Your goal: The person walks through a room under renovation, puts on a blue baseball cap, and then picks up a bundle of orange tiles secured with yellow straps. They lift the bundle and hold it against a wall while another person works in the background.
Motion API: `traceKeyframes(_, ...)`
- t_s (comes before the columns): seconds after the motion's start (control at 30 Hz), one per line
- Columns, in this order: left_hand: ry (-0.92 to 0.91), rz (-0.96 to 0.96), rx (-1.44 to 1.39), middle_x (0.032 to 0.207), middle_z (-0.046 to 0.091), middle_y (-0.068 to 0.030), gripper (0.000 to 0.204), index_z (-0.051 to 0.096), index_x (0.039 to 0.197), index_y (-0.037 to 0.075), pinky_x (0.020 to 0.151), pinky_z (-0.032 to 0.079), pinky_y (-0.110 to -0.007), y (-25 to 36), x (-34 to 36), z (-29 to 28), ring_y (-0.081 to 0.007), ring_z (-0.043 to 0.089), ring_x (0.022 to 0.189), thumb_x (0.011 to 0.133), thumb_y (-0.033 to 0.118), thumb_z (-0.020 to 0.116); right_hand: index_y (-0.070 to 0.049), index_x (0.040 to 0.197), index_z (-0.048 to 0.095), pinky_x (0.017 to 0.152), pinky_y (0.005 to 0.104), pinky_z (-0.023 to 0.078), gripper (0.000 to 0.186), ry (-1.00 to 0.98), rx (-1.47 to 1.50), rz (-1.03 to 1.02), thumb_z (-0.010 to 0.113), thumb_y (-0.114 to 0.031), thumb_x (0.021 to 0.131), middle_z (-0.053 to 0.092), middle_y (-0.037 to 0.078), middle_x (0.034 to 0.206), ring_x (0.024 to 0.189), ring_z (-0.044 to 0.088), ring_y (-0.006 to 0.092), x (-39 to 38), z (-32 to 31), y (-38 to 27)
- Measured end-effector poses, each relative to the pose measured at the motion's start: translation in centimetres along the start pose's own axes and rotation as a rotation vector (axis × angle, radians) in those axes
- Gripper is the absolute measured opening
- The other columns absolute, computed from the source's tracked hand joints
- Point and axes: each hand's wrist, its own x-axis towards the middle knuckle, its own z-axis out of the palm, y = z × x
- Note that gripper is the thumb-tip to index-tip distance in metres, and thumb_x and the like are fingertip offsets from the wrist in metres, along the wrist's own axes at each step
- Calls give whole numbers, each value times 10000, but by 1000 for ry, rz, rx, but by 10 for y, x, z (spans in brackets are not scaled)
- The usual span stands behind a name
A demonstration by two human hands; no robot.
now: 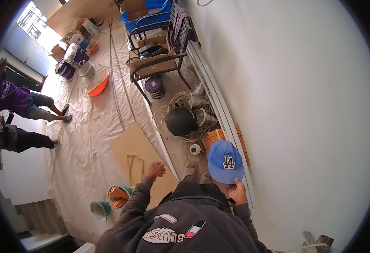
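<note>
Blue cloth baseball cap [225,161] with a white emblem, held by its brim edge in the right hand [237,192], fingers pinched shut on it, arm in a dark grey sleeve. Cap hangs just off the white wall [303,105] on the right, above the long white baseboard strip [218,105] and a small stack of orange bricks [215,137]. Left hand [156,169] is free, fingers loosely curled and holding nothing, hovering over the tan sheet of board [132,147] lying on the plastic-covered floor [88,139].

Near things: black round helmet [181,121] sitting on coiled white cable [172,107], a small white tape roll [195,149] beside the bricks, a yellow strap loop [135,162] on the board. Near left: green bucket [100,210] and a stack of orange trowel-like pieces [118,195]. Farther off: black metal chair [159,59] carrying a cardboard box, purple paint bucket [154,86] under it, orange basin [96,85], more tubs and bags at the far end. Two other people stand at the far left [12,114].

Step, as I read it: cap is lifted and carried one-handed, not set anywhere. Any next move needs the pinch kept firm, since only the brim is held; free hand could steady it.
</note>
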Motion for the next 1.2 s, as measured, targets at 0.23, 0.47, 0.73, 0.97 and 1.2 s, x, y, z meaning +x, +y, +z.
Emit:
traceKeyframes(0.23, -398, 119, 97, 1024, 618, -88, 472, 540, 1177, 5, 744, 505, -317, 74, -69, 150, -186, 585, 893, 882, 368, 606, -79, 1155, 535, 637, 334, 513, 438, -261, 8, 126, 727, -195, 779, 608, 60, 1089, 900, 589, 231, 7, 9, -1)
traceKeyframes(0.47, -461, 225, 3, 1122, 591, -75, 506, 522, 1212, -14, 916, 415, -314, 73, -83, 225, -166, 519, 1036, 869, 337, 648, -80, 1198, 513, 654, 312, 529, 491, -400, 2, 246, 735, -179, 771, 599, 68, 1148, 977, 596, 225, 0, 21, -11)
traceKeyframes(0.73, -162, 185, -95, 1040, 625, -68, 352, 564, 1128, -16, 863, 452, -303, 66, -90, 218, -144, 568, 952, 877, 218, 640, -13, 1142, 540, 632, 323, 564, 309, -450, -393, 272, 598, -158, 876, 658, 122, 915, 728, 647, 200, 17, -8, -23)
traceKeyframes(0.97, 219, 371, -100, 916, 648, -64, 237, 618, 1008, -24, 725, 490, -288, -4, -71, 104, -137, 596, 788, 856, 157, 627, 32, 1098, 552, 549, 286, 552, 251, -181, -946, 86, 471, -96, 898, 643, 128, 818, 620, 616, 164, 35, -45, -35)
traceKeyframes(1.2, 462, 33, 26, 1017, 634, -145, 307, 550, 1119, -62, 760, 537, -400, -103, -103, 13, -257, 639, 875, 856, 93, 587, 28, 1048, 568, 508, 277, 517, 238, 36, -1055, 30, 493, -83, 851, 629, 110, 763, 573, 596, 159, 56, -99, -40)
